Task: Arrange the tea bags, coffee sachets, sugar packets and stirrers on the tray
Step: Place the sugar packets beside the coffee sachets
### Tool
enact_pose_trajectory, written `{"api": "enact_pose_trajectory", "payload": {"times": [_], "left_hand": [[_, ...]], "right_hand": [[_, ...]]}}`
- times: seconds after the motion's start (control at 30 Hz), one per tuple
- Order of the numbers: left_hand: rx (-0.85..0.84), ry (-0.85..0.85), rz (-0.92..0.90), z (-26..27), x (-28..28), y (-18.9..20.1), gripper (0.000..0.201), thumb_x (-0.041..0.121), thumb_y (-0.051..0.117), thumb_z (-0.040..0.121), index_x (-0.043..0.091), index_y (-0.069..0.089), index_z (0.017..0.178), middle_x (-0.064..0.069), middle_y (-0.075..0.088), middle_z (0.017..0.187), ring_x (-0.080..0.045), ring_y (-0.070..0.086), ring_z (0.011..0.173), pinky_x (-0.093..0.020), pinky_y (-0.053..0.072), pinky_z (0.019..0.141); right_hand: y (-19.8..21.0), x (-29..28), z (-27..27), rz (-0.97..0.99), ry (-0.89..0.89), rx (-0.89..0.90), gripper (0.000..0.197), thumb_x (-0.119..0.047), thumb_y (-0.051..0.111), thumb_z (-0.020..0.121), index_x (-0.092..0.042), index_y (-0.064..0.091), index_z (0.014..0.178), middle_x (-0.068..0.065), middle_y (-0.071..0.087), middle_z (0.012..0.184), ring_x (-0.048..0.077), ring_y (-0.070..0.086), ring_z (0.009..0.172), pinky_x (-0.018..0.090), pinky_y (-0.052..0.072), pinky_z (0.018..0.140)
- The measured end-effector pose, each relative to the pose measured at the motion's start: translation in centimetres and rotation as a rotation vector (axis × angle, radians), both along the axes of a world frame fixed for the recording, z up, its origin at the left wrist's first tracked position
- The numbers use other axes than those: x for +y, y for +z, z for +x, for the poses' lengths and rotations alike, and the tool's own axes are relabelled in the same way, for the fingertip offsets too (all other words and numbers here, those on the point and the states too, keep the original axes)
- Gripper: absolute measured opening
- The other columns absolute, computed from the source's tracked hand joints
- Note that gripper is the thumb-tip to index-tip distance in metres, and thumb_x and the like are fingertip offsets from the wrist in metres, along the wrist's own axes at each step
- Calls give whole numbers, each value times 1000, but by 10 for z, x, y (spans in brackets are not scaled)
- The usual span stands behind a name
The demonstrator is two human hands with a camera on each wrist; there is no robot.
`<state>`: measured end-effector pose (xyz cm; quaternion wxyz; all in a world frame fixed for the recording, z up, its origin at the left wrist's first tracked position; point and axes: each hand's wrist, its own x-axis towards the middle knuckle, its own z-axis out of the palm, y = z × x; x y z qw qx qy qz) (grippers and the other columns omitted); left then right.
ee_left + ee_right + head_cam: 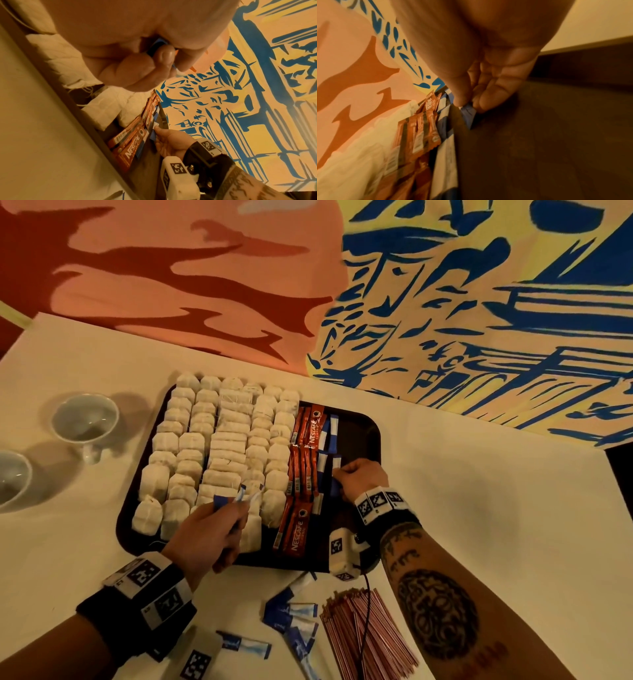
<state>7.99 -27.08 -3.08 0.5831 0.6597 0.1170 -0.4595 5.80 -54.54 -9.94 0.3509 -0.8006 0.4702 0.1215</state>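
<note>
A dark tray (368, 433) holds rows of white tea bags (219, 446), red coffee sachets (303, 463) and a column of blue-and-white sugar packets (329, 433). My right hand (356, 477) pinches one blue sugar packet (468, 113) between thumb and fingers, low over the tray beside that column. My left hand (212, 529) hovers over the tray's near edge and grips a small bunch of sugar packets (239, 496), whose ends stick out past the fingers (164, 54). More sugar packets (291, 614) and a bundle of red-and-white stirrers (363, 631) lie on the table in front of the tray.
Two white cups (85, 422) stand on the white table (479, 474) left of the tray, one cut off by the frame edge. The tray's right part (539, 135) is bare. A painted wall rises behind the table.
</note>
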Motion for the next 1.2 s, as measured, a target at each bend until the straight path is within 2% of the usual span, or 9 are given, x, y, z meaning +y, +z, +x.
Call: {"api": "enact_pose_trajectory", "payload": {"times": [0.2, 0.3, 0.43, 0.6, 0.73, 0.93, 1.03, 1.1, 1.2], "left_hand": [[-19, 31, 6, -1, -1, 0, 44, 26, 46, 102, 16, 39, 60, 1, 25, 46, -16, 22, 38, -28, 18, 47], [-12, 31, 2, -3, -2, 0, 43, 26, 46, 102, 15, 41, 61, 1, 25, 49, -15, 22, 39, -26, 19, 46], [-3, 13, 12, -6, -3, 0, 36, 25, 45, 103, 12, 45, 69, 0, 29, 48, -15, 25, 40, -24, 22, 42], [-45, -7, 39, -8, -8, 1, 25, 22, 45, 103, 4, 53, 87, -4, 40, 47, -19, 33, 40, -24, 26, 42], [-97, -58, 36, -10, -11, 5, 24, 23, 46, 102, 4, 54, 90, -6, 45, 51, -19, 37, 44, -27, 29, 45], [-159, -102, 33, -16, -15, 7, 24, 25, 48, 100, 6, 55, 88, -6, 48, 53, -20, 41, 46, -28, 31, 46], [-161, -103, 33, -19, -15, 6, 23, 24, 47, 101, 5, 56, 90, -7, 48, 54, -20, 40, 45, -29, 31, 46], [-175, -109, 40, -19, -14, 5, 25, 24, 48, 101, 3, 57, 91, -9, 47, 55, -20, 41, 46, -29, 32, 46], [-178, -100, 43, -19, -13, 2, 25, 23, 48, 100, 2, 58, 89, -8, 47, 55, -20, 42, 46, -28, 32, 46]], "right_hand": [[-2, 1, 4, 11, 3, -24, 16, -37, 76, 83, -23, 68, 84, 0, 73, 85, 20, 72, 80, 39, 61, 80], [-3, 1, 4, 15, 8, -29, 17, -39, 76, 83, -24, 67, 83, -1, 73, 85, 19, 72, 79, 38, 61, 79], [-4, 3, 5, 32, -10, -46, 18, -40, 78, 81, -25, 67, 81, 0, 74, 83, 20, 73, 78, 40, 62, 77], [-3, 7, 6, 50, -46, -72, 22, -41, 80, 79, -26, 64, 80, 1, 74, 84, 22, 73, 78, 41, 62, 76], [-4, 6, 3, 43, -37, -91, 22, -42, 80, 79, -26, 65, 81, 0, 73, 84, 21, 73, 78, 42, 62, 77], [-2, 2, 3, 18, -31, -113, 17, -38, 75, 85, -27, 63, 86, 0, 73, 88, 21, 73, 78, 42, 62, 79], [4, -2, 11, -25, -6, -115, 20, -40, 70, 89, -27, 66, 103, 1, 73, 103, 24, 72, 90, 41, 59, 87], [7, -5, 18, -32, 32, -97, 26, -40, 68, 91, -26, 68, 113, 1, 73, 107, 24, 72, 93, 39, 58, 90], [10, -6, 26, -41, 88, -64, 21, -38, 64, 93, -26, 72, 108, 1, 75, 102, 21, 72, 92, 36, 58, 89]]}}
